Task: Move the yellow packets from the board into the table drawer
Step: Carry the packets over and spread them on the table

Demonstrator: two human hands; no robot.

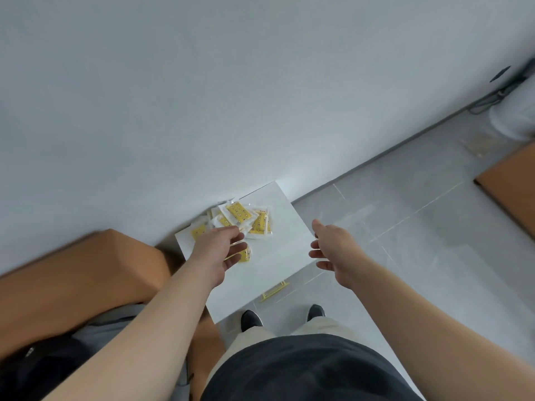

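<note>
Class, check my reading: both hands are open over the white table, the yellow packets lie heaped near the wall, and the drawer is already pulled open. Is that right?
Not quite. In the head view the drawer is shut: its yellow handle sits flush on the table front. The left hand, right hand and yellow packets are as you say.

Even, soft daylight, fairly bright, no clear source. Faint shadows only, darkest in the gap beside the cardboard box [86, 273]. Mild glare on the white board [283, 227] and the packets' [246, 218] clear wrappers. Slight softness overall; motion blur on the box at left. Strong wide-angle bending at edges, wall-floor line slanted.
</note>
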